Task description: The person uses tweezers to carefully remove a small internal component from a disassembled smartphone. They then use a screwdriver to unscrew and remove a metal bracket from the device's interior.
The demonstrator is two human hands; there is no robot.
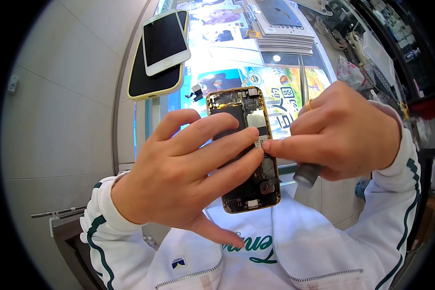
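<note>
An opened smartphone [244,193] with a gold frame lies below my hands, its battery, metal shields and circuit parts exposed. My left hand [191,169] spreads across it with the fingers stretched out; two fingertips touch the right side of its insides. My right hand [340,135], a ring on one finger, points its index finger at the same spot. The other fingers curl around a tool with a dark grey ribbed handle [307,175]; its tip is hidden. A small black part with a flex cable [196,93] rests just beyond the opened phone.
At the far left, a white phone [164,41] lies on a larger dark phone with a yellow edge [141,79]. Stacked flat boxes [282,41] stand at the back of the glass counter, with printed sheets beneath. A plastic bag [350,72] sits among clutter on the right.
</note>
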